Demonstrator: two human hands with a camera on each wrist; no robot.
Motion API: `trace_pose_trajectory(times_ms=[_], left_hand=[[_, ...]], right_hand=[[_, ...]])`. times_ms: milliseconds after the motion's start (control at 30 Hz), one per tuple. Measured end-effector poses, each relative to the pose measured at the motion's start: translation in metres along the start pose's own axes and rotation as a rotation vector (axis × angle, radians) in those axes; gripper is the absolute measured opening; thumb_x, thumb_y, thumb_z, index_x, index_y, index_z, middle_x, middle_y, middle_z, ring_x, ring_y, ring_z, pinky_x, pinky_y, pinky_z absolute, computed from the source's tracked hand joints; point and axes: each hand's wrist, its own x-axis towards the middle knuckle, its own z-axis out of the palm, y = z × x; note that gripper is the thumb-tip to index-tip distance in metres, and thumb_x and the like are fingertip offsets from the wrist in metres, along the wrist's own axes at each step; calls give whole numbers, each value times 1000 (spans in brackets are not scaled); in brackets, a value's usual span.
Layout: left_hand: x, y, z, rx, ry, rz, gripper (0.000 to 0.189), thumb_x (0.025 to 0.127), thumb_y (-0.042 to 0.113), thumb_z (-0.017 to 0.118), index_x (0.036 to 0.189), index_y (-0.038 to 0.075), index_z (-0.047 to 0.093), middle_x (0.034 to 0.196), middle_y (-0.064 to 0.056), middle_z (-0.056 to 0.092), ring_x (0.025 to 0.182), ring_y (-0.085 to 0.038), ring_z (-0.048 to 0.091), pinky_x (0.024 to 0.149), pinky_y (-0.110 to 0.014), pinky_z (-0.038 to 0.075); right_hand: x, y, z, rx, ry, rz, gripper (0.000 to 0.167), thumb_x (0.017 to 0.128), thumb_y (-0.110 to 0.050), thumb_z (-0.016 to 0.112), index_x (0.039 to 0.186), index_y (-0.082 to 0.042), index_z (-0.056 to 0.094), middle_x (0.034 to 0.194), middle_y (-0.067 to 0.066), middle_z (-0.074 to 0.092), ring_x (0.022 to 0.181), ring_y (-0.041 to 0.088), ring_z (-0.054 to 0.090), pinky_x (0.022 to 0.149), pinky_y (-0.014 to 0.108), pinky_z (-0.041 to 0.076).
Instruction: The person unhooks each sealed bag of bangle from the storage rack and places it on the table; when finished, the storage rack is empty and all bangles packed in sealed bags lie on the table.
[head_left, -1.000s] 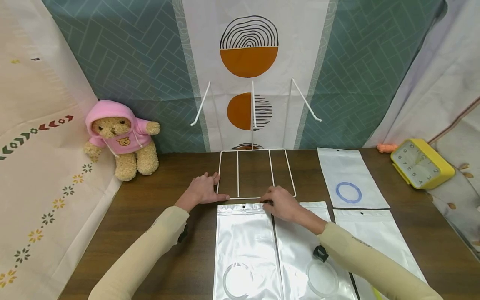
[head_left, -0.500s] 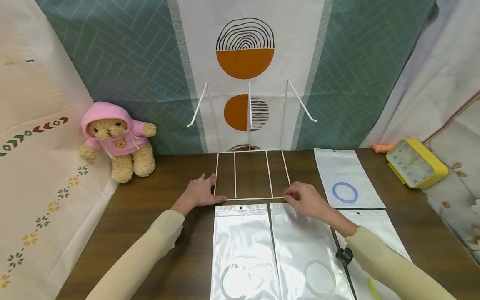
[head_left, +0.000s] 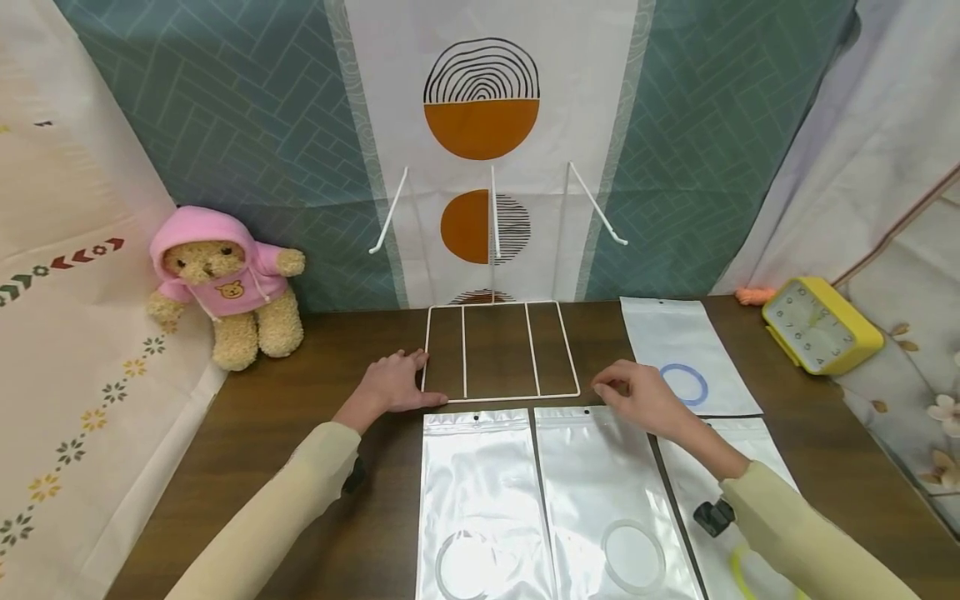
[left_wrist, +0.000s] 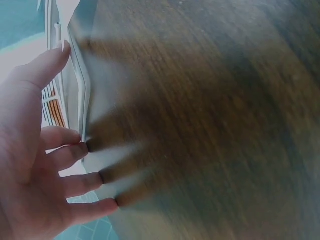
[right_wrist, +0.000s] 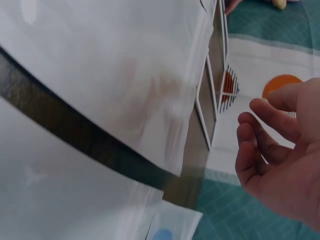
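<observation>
A white wire rack (head_left: 532,350) stands at the back of the table, its base flat and three prongs rising in front of the backdrop. At the base's front left corner, my left hand (head_left: 390,383) rests with spread fingers on the wood and its thumb against the wire. In the left wrist view, the fingertips (left_wrist: 110,205) meet the table beside the frame. My right hand (head_left: 637,396) hovers right of the rack, fingers loosely bent and holding nothing. Below it lies a silver zip bag (head_left: 592,483) with a pale ring (head_left: 633,587) on it.
Left of that bag lies another silver bag (head_left: 480,467) with a pale ring. On the right are a bag (head_left: 660,321) with a blue ring (head_left: 705,387) and one with a yellow ring (head_left: 738,575). A teddy bear (head_left: 281,321) sits left; a yellow clock (head_left: 847,321) stands right.
My right hand has slid right along the rack's front wire and come off past its right corner. The left hand stays at the left corner. The head view has shifted slightly.
</observation>
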Motion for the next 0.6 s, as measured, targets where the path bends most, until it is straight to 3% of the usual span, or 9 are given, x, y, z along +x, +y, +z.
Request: trace_pose_trajectory(times_ms=[333, 600], left_hand=[[-3, -7, 4, -22, 81, 21, 98, 76, 72, 69, 143, 3, 54, 140, -19, 56, 114, -42, 60, 84, -54, 52], [-17, -20, 0, -167, 174, 24, 93, 80, 64, 71, 143, -2, 53, 118, -24, 67, 103, -38, 66, 79, -52, 55]], right_hand=[[-5, 4, -12, -14, 5, 31, 7, 91, -1, 70, 96, 0, 75, 87, -1, 66, 73, 15, 60, 63, 30, 50], [-9, 11, -32, -75, 52, 36, 9, 91, -2, 70, 98, 0, 75, 92, 3, 70, 72, 14, 60, 63, 29, 50]])
